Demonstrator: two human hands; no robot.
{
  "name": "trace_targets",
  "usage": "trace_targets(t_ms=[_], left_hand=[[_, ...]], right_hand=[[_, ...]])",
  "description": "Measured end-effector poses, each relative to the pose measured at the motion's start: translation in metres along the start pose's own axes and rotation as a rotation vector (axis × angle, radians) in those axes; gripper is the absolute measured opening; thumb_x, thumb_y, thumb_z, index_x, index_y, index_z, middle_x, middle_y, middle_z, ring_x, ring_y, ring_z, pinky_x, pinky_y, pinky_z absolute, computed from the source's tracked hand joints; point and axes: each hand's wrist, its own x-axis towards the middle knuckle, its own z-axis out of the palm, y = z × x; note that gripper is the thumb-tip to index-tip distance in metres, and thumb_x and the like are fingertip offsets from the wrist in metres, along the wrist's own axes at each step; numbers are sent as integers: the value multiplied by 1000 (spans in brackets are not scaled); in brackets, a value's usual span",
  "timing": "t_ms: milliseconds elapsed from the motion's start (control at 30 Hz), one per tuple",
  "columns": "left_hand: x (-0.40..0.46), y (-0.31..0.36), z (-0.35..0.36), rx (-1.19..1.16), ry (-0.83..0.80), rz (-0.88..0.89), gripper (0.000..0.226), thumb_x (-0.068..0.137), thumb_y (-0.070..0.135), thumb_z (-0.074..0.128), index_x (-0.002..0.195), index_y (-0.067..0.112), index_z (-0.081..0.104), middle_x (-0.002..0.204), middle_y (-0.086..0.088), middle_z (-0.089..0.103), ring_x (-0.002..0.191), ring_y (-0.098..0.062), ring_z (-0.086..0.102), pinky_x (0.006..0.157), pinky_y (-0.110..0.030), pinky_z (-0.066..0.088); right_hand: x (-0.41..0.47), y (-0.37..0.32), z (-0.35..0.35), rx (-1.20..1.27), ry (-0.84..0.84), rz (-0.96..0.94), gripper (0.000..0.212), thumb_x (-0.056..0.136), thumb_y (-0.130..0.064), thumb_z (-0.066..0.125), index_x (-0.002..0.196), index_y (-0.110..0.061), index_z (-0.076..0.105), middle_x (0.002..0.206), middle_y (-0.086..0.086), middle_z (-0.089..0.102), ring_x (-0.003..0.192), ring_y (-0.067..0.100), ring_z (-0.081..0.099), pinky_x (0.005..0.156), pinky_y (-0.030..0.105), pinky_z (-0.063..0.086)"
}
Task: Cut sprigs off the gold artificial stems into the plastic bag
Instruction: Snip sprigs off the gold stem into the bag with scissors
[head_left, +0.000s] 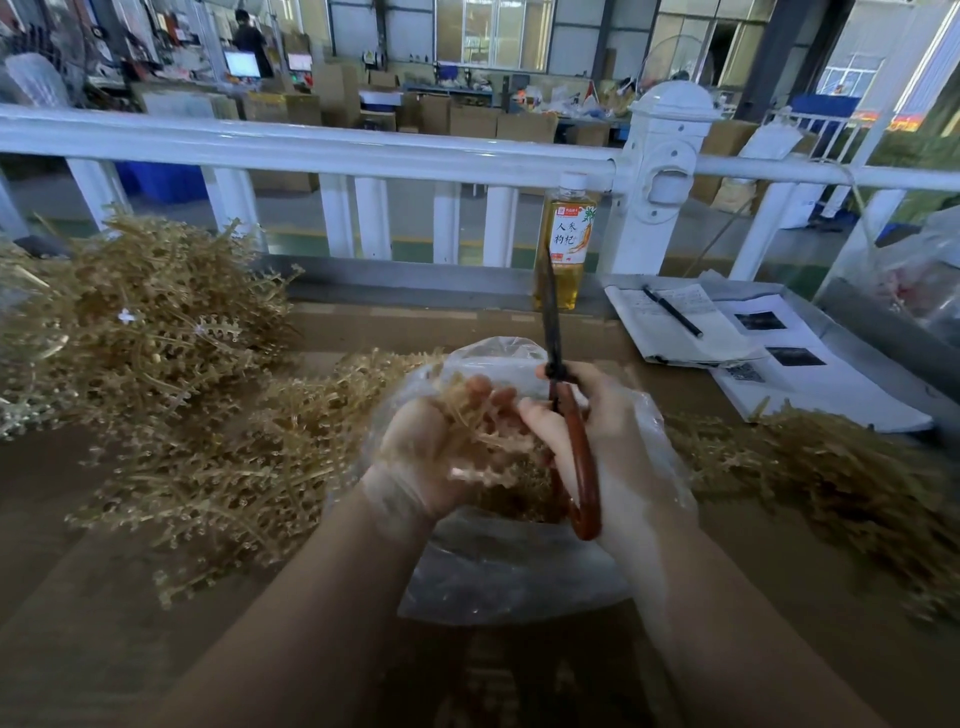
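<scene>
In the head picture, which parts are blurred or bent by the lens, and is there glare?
Head view: the left hand, the right hand and the sprigs are motion-blurred; the scissors are sharper. The wide lens bows the railing. Light is dim and bluish, with bright windows behind and faint sheen on the bag.

The table (130, 597) is brown, with a grey metal edge at the back. A big heap (140, 312) of gold stems lies on its left side. More stems (223, 467) lie in front of that, and another pile (852, 478) is on the right. A clear bag (509, 566) sits in the middle. A bottle (566, 244) (the drink looks yellow) stands at the back. Papers (810, 384) lie at the back right, with a pen (672, 312) on top.
</scene>
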Motion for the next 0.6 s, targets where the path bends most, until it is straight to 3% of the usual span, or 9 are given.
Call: trace_targets(t_ms=[67, 133, 167, 233, 300, 367, 433, 500, 600], left_hand=[[-8, -5, 7, -10, -114, -129, 36, 99, 24, 35, 121, 4, 56, 107, -23, 63, 88, -32, 65, 90, -44, 51], [-10, -9, 14, 14, -100, -146, 37, 99, 22, 35, 111, -1, 61, 103, -24, 66, 86, -33, 67, 78, -42, 57], [-8, -11, 13, 27, -75, -118, 39, 100, 21, 33, 110, -2, 63, 111, -25, 64, 93, -33, 66, 83, -43, 54], [-4, -12, 10, 38, -2, -54, 42, 102, 20, 29, 129, -1, 54, 138, -22, 49, 124, -33, 51, 105, -43, 38], [-3, -11, 9, -18, 0, -66, 45, 104, 23, 26, 140, 0, 42, 146, -20, 39, 136, -30, 36, 113, -40, 26], [-7, -10, 8, -80, -26, -74, 55, 103, 35, 27, 134, -5, 47, 139, -26, 46, 130, -36, 43, 104, -45, 35], [-11, -9, 2, -149, -38, -43, 81, 96, 59, 27, 126, -13, 49, 128, -35, 51, 120, -45, 49, 91, -52, 42], [-15, -8, -4, -226, -83, -21, 104, 83, 76, 29, 125, -17, 44, 127, -40, 49, 121, -51, 46, 96, -57, 39], [-20, -9, -7, -176, -53, 21, 94, 71, 65, 57, 119, -15, 48, 121, -37, 55, 116, -50, 52, 97, -56, 43]], right_hand=[[2, 0, 1, -29, -26, 23, 29, 81, -14, 75, 106, -25, 63, 78, -18, 70, 71, -3, 66, 67, 11, 50], [3, -1, 0, -41, -64, 72, 35, 77, -17, 79, 107, -26, 65, 91, -9, 72, 80, 1, 67, 82, 21, 50], [3, -2, 0, -58, -87, 86, 37, 74, -18, 81, 107, -27, 66, 92, -9, 71, 80, -1, 67, 82, 22, 49], [2, -3, 1, -64, -93, 105, 38, 71, -15, 84, 103, -27, 68, 85, -12, 71, 74, -4, 66, 78, 19, 51], [1, -4, 0, 23, -29, 100, 39, 69, -6, 83, 100, -21, 67, 72, -12, 67, 59, -11, 61, 59, 6, 48], [3, -4, -4, 33, 66, 84, 41, 70, -2, 82, 104, -17, 63, 71, -15, 57, 49, -22, 50, 46, -2, 36], [5, -5, -9, 23, 144, 50, 41, 73, -1, 80, 106, -16, 61, 71, -16, 52, 43, -24, 45, 43, -4, 31], [7, -3, -13, 35, 206, 30, 42, 72, 0, 80, 108, -13, 62, 78, -14, 56, 49, -21, 51, 45, -4, 31], [8, 1, -12, -6, 242, 10, 44, 73, -3, 81, 111, -13, 61, 77, -19, 52, 54, -26, 49, 48, -6, 31]])
